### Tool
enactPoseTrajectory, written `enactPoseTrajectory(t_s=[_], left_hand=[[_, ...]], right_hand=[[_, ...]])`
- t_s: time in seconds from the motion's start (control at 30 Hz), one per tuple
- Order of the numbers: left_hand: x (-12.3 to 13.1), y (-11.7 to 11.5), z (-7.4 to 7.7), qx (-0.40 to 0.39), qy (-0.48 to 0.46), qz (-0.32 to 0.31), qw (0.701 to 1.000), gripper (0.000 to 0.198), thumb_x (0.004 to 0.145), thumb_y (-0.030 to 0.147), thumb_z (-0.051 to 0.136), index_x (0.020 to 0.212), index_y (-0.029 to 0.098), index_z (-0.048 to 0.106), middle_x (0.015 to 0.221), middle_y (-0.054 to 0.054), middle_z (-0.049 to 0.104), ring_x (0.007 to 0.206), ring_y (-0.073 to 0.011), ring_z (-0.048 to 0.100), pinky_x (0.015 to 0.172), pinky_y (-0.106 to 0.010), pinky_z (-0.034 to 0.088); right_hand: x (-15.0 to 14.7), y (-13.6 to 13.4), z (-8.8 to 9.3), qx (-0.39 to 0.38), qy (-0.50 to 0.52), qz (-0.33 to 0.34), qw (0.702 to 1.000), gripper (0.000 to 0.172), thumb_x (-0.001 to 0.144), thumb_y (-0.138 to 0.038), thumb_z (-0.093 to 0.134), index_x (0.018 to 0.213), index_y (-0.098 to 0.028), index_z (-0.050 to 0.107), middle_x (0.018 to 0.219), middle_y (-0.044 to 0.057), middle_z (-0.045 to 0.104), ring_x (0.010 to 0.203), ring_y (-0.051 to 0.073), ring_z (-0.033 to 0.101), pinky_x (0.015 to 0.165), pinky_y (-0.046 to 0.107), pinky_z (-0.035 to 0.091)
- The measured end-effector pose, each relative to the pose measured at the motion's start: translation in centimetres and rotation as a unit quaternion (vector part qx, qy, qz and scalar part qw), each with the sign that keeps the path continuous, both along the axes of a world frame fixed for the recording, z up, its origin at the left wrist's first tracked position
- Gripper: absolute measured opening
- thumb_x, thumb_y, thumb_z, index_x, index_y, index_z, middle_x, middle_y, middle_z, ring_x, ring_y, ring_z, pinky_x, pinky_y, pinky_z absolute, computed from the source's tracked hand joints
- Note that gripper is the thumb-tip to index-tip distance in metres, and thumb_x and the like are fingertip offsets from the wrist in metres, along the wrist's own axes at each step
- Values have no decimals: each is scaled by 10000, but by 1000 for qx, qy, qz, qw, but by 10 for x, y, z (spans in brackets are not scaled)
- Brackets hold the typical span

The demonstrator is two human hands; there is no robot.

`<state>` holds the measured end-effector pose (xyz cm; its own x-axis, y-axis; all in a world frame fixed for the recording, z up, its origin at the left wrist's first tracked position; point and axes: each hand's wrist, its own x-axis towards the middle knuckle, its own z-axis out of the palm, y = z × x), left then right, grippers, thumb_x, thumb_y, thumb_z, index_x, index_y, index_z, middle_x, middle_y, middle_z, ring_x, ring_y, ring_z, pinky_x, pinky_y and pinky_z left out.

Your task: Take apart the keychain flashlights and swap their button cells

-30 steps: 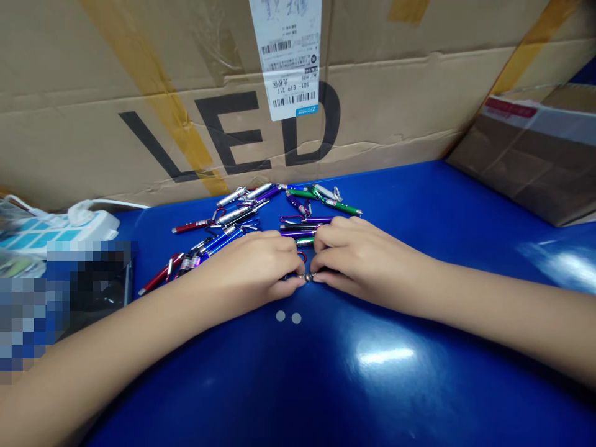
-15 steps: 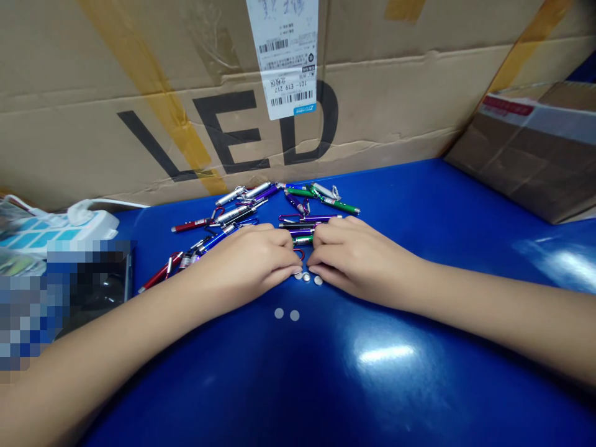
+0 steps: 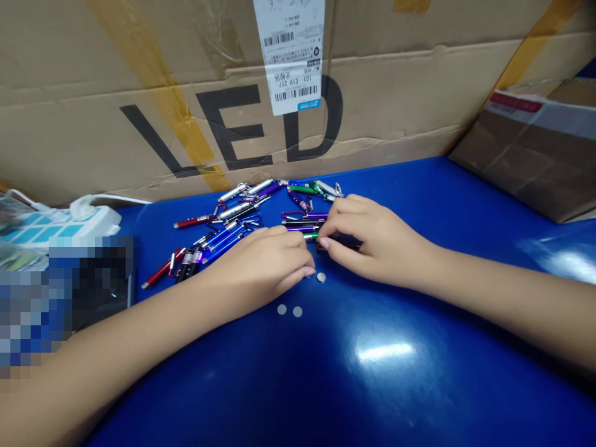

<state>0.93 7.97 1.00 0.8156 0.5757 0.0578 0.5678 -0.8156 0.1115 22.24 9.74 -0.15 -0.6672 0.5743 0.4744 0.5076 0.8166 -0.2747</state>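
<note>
My left hand point(image 3: 279, 257) rests on the blue table with its fingers bent and closed. Its thumb and index fingertips meet beside small silver button cells; whatever is between them is hidden. One button cell point(image 3: 321, 277) lies just right of those fingertips, and another is partly covered by them. My right hand point(image 3: 365, 233) is curled, thumb and fingertips closing on a dark red keychain flashlight point(image 3: 351, 247) that is mostly hidden behind the hand. Past the hands lie several keychain flashlights with clips, including a blue one point(image 3: 224, 236) and a purple one point(image 3: 298, 228).
Two pale flat discs point(image 3: 289, 311) lie on the blue table point(image 3: 288, 385). A large cardboard box point(image 3: 386, 81) stands along the back, with a smaller box point(image 3: 516, 149) at right. A white power strip point(image 3: 100, 223) and a dark object point(image 3: 109, 292) are at left.
My right hand has moved away from my left, slightly up and to the right, with the red flashlight now showing beneath it. My left hand has shifted right over the button cells.
</note>
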Motion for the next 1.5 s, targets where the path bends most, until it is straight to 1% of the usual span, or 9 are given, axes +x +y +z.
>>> enactPoseTrajectory(t_s=[0.17, 0.37, 0.67, 0.9, 1.03, 1.23, 1.33, 1.4, 1.5], left_hand=[[1, 0, 0, 1, -4, 12, 1000, 257, 962, 285, 418, 912, 184, 650, 887, -43, 622, 832, -186, 546, 781, -334, 394], [-4, -6, 23, -141, -50, -36, 988, 103, 873, 312, 620, 875, 233, 686, 884, 13, 676, 868, -135, 586, 826, -264, 405], [-1, -9, 14, -67, -13, -20, 997, 132, 889, 329, 591, 846, 267, 700, 868, 18, 667, 825, -147, 547, 819, -299, 368], [-4, 6, 13, -44, -73, 76, 993, 148, 884, 296, 579, 841, 210, 691, 855, -18, 673, 830, -173, 574, 779, -312, 424], [-12, 17, 10, 5, -93, 148, 985, 180, 875, 312, 577, 951, 188, 683, 954, -50, 676, 923, -200, 600, 861, -364, 459], [-13, 20, 7, 19, -89, 126, 988, 194, 898, 255, 534, 956, 194, 709, 949, -52, 676, 911, -195, 608, 879, -377, 463], [-12, 17, 12, 28, -146, 138, 979, 199, 911, 257, 505, 956, 189, 686, 947, -43, 695, 913, -186, 619, 868, -360, 473], [-11, 15, 14, 5, -197, 168, 966, 177, 895, 281, 532, 989, 193, 654, 972, -35, 704, 903, -176, 639, 835, -337, 498], [-8, 13, 13, -98, -290, 202, 930, 246, 833, 306, 620, 1041, 179, 593, 1006, -50, 709, 899, -175, 672, 776, -307, 537]], right_hand=[[1, 3, -3, -11, 9, -8, 1000, 175, 875, -221, 501, 818, -161, 654, 797, 61, 615, 782, 187, 551, 741, 337, 421], [3, 6, -3, -10, 29, -18, 999, 151, 867, -196, 503, 815, -165, 641, 816, 61, 630, 806, 190, 558, 786, 344, 423], [7, 15, -6, -17, 16, -61, 998, 144, 842, -205, 535, 829, -153, 670, 847, 82, 636, 834, 215, 539, 788, 362, 414], [9, 20, -7, -41, -41, -35, 998, 166, 840, -298, 617, 865, -173, 724, 876, 85, 630, 862, 220, 531, 791, 363, 401], [11, 23, -6, -62, -80, -40, 994, 187, 801, -321, 686, 902, -174, 743, 849, 80, 630, 869, 226, 542, 792, 364, 408], [10, 22, -8, -13, -44, -26, 999, 175, 855, -299, 622, 916, -171, 723, 897, 89, 626, 870, 217, 542, 798, 373, 418], [8, 20, -5, -40, 24, -33, 998, 161, 872, -266, 589, 915, -152, 694, 882, 83, 628, 869, 203, 556, 788, 344, 435], [6, 18, -4, -80, 76, -55, 992, 152, 881, -263, 569, 925, -154, 666, 858, 61, 646, 822, 181, 579, 748, 314, 445], [3, 13, -3, -134, 124, -79, 980, 145, 889, -268, 541, 949, -172, 632, 862, 38, 677, 780, 163, 611, 705, 289, 455]])
